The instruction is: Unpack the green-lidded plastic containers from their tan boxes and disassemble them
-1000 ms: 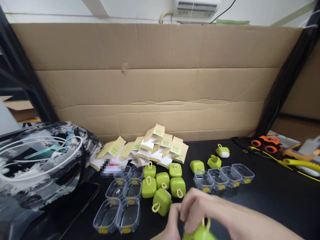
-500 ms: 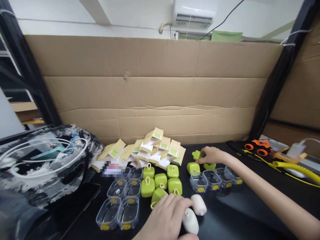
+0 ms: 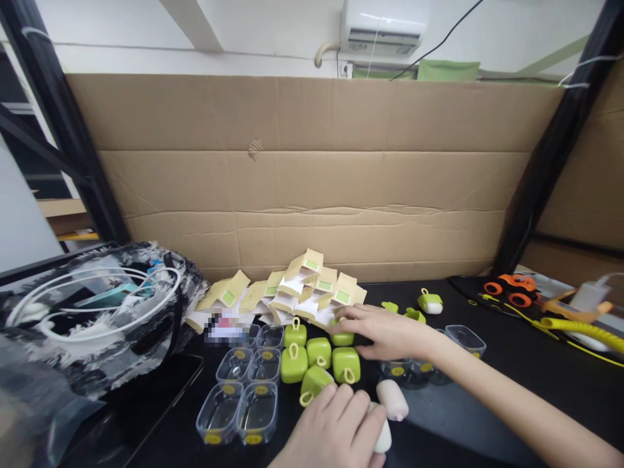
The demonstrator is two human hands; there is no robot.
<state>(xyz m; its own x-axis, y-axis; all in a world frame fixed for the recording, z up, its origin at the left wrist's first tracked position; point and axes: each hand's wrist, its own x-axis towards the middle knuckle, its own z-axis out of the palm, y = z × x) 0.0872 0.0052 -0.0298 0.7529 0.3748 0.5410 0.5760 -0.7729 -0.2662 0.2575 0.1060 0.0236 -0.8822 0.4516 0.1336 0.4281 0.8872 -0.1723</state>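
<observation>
My left hand (image 3: 329, 426) is closed over a white rounded case (image 3: 383, 437) near the front edge; part of the case is hidden under the fingers. Just beyond it lies a pale pinkish rounded piece (image 3: 392, 400). My right hand (image 3: 383, 330) reaches across with thumb and fingers apart, its fingertips over the top of a green boxy case (image 3: 342, 337). More green cases with yellow loops, such as the tilted one (image 3: 316, 382), sit grouped beside my hands. A green-and-white case (image 3: 430, 302) rests farther back on the right.
Clear plastic tubs (image 3: 217, 416) with yellow labels stand at left; more tubs (image 3: 465, 339) are partly behind my right arm. Folded paper packets (image 3: 309, 286) are piled against the cardboard wall (image 3: 312, 182). An orange toy car (image 3: 514, 289) and yellow coiled cable (image 3: 575, 326) lie at right.
My right hand has moved left from the loose green pieces to the grouped green cases. The green-and-white case at back right now shows. My left hand has closed farther over the white case.
</observation>
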